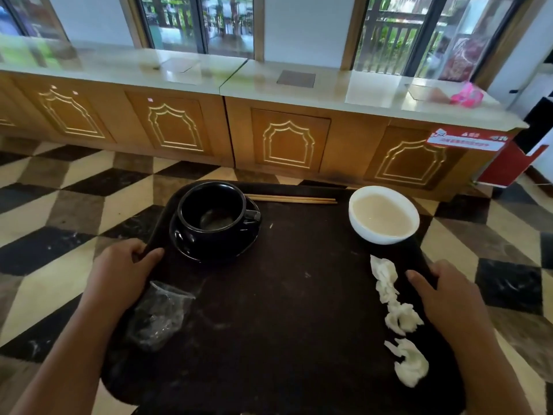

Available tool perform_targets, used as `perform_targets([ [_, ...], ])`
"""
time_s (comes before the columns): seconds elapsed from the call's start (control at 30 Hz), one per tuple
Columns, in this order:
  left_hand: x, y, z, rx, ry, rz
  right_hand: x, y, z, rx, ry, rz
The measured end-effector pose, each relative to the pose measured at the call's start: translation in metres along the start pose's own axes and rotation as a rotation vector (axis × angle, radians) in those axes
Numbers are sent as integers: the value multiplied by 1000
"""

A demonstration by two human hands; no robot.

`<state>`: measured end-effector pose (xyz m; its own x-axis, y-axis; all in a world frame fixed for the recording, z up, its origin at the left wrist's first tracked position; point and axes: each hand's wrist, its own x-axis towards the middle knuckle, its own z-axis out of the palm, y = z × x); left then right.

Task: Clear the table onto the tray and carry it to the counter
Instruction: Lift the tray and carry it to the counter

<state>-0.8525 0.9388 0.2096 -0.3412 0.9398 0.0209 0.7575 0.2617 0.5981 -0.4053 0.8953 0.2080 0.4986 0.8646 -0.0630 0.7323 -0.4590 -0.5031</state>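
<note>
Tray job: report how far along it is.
Done: the black cup on its saucer, chopsticks, white bowl, crumpled tissues and plastic wrapper sit on the tray. In hand: left hand and right hand grip its sides above the floor. Left: setting it on the counter ahead.

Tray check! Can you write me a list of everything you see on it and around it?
Surface: dark tray, held above checkered floor.
Job's things: black cup on saucer; chopsticks; white bowl of pale liquid.
Clutter: crumpled tissues; clear plastic wrapper.
Grippers: left hand and right hand grip tray edges.
Cables: nothing seen.
Surroundings: counter ahead, pink item on it.
</note>
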Motion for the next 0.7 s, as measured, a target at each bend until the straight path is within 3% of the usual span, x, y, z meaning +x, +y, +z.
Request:
perform_targets([
  [0.37, 159, 63, 32, -20, 61, -109, 181, -103, 18, -22, -9, -112],
  [0.7, 358, 76, 67, -79, 14, -89, 335, -210, 95, 1, -6, -85],
])
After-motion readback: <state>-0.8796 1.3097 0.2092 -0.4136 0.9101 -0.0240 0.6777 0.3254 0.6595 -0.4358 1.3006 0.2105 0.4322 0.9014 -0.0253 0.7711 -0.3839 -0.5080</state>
